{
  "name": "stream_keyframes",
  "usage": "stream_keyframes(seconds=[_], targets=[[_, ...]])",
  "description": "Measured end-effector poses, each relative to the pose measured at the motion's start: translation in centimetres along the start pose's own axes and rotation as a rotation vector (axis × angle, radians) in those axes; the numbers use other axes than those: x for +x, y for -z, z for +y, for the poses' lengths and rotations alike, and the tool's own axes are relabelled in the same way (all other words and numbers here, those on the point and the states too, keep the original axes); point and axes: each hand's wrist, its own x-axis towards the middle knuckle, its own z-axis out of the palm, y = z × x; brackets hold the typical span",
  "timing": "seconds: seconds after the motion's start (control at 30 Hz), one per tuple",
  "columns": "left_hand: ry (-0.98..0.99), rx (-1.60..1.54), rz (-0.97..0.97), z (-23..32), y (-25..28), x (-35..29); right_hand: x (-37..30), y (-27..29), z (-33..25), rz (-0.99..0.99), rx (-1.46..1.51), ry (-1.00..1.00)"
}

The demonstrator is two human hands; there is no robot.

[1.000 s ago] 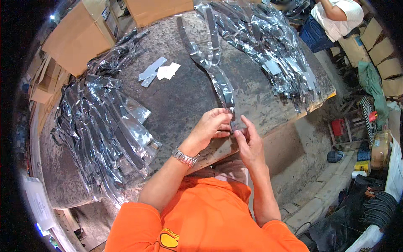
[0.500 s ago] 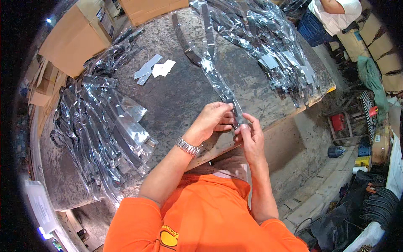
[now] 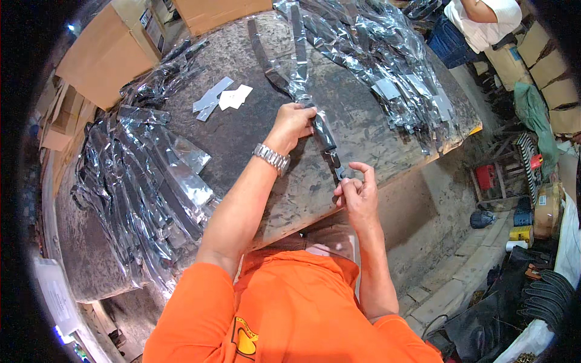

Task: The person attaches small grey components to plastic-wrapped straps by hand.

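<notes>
Where the worn grey stone-like worktop [image 3: 254, 139] curves away at the far left, a white rectangular sheet [image 3: 57, 296] hangs off its edge, its print too small to make out, and plain brown cardboard boxes [image 3: 103, 54] stand behind, closed and pushed back off the work surface. Beside them a heap of long dark strips in clear crinkled plastic sleeves [image 3: 145, 187] lies fanned across the left of the top, seemingly stacked there within easy reach. Further in, small pale grey and white paper slips [image 3: 221, 98] lie flat and loose on bare stone, apart from the heap. Near the middle, the left hand [image 3: 293, 124], a metal watch [image 3: 271, 158] on its wrist, is curled with fingers closed down on a long dark flat strip half inside a clear plastic sleeve [image 3: 321, 130], pinning it against the top so it cannot slide. The strip runs toward the near edge, where the right hand [image 3: 357, 193] pinches its lower end between thumb and fingertips, the remaining fingers loosely bent, likely steadying that end. To the right, a second spread of sleeved strips [image 3: 387, 66] carries pale rectangular labels [image 3: 386, 89]. Beyond, another person in a white top [image 3: 484, 21] stands by stacked brown cartons [image 3: 548, 66].
</notes>
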Motion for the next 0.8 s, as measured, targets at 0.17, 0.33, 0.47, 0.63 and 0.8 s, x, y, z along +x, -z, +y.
stream_keyframes(seconds=[0.17, 0.33, 0.47, 0.63, 0.8], targets=[[-0.104, 0.565, 0.155, 2.0, 0.0, -0.3, 0.3, -0.1, -0.6, 0.029, -0.235, -0.020], [-0.437, 1.095, 0.387, 1.0, -0.5, -1.6, 0.7, 0.5, 0.1, 0.092, -0.545, 0.091], [-0.482, 1.135, 0.381, 2.1, 0.8, -3.4, -0.6, 1.0, -1.7, 0.082, -0.564, 0.097], [-0.609, 1.164, 0.514, 4.8, 7.3, -3.0, -2.8, 3.6, -1.2, 0.103, -0.555, 0.103], [-0.872, 1.535, 0.498, 5.9, 16.3, -1.4, -4.6, 3.5, -2.8, 0.101, -0.560, 0.074]])
